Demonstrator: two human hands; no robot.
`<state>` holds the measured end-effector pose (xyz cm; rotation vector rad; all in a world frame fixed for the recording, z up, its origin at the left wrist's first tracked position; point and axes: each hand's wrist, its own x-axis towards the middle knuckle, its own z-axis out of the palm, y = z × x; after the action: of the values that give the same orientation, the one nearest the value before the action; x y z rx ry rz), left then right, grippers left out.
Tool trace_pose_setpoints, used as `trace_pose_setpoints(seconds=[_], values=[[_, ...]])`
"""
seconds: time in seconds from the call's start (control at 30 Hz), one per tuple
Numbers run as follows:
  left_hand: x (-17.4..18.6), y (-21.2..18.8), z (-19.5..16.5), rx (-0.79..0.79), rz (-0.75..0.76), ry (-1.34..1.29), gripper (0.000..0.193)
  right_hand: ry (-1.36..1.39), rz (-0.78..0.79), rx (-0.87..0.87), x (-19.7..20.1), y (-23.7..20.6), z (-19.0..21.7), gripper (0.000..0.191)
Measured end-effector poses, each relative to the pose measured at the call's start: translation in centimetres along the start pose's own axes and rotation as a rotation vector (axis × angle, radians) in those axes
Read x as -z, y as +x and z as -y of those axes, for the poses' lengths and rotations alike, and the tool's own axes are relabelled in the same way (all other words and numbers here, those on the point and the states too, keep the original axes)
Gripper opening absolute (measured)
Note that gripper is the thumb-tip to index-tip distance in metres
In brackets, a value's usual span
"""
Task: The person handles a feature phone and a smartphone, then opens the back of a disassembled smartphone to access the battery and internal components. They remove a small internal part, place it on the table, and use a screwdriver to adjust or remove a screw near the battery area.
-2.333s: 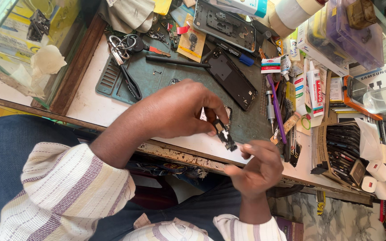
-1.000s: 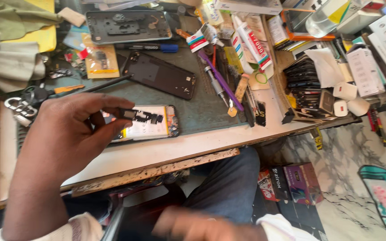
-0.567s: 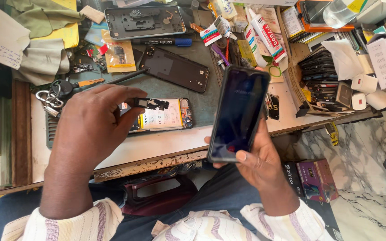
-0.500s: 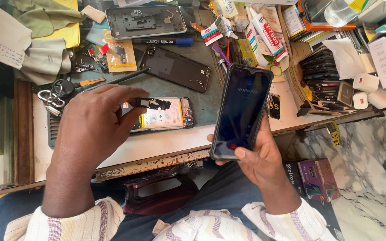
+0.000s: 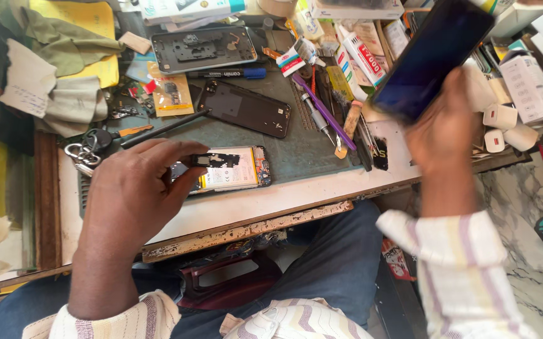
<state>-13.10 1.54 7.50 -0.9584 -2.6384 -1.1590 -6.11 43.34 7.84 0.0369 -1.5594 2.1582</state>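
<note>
My left hand (image 5: 134, 194) pinches a small black phone part (image 5: 216, 160) between thumb and fingers, just above an opened phone (image 5: 233, 177) with its battery showing on the green work mat (image 5: 303, 147). Over the right side of the bench, my right hand (image 5: 444, 129) holds up a dark phone screen panel (image 5: 431, 56), tilted and blurred by motion. A black phone back cover (image 5: 246, 108) lies on the mat behind the opened phone. Farther back rests a phone frame (image 5: 203, 49).
Screwdrivers, a purple tool (image 5: 325, 113) and glue tubes (image 5: 359, 56) crowd the middle of the bench. Keys (image 5: 86, 157) and rags (image 5: 64, 63) lie at left, small white boxes (image 5: 504, 119) at right. The worn table edge (image 5: 252, 229) runs above my lap.
My right hand has carried the dark screen panel up and to the right, from in front of me to over the bench's right side. My left hand keeps its pinch on the small part.
</note>
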Motion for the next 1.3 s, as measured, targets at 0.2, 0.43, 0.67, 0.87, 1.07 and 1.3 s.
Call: trace_pose_setpoints(seconds=[0.2,0.43,0.67,0.87,1.07,1.3], values=[[0.1,-0.2,-0.3,0.014,-0.007,-0.021,0.025,-0.095,-0.003,0.153,5.2,9.6,0.8,0.036],[-0.2,0.1,-0.2,-0.046,-0.015,-0.017,0.024,-0.04,-0.039,-0.004,2.0,13.8,-1.1,0.026],[-0.5,0.1,0.3,-0.039,-0.012,0.0,0.027,0.036,-0.027,-0.116,-0.9,14.2,-2.0,0.028],[-0.5,0.0,0.4,-0.072,-0.039,-0.017,0.026,-0.068,-0.012,-0.058,0.1,15.0,-2.8,0.022],[-0.5,0.1,0.3,-0.014,0.005,-0.025,0.026,-0.502,-0.245,0.124,-0.1,14.6,-3.4,0.051],[-0.4,0.0,0.0,-0.042,-0.004,-0.018,0.025,-0.959,-0.366,0.411,-2.7,14.7,-6.2,0.093]])
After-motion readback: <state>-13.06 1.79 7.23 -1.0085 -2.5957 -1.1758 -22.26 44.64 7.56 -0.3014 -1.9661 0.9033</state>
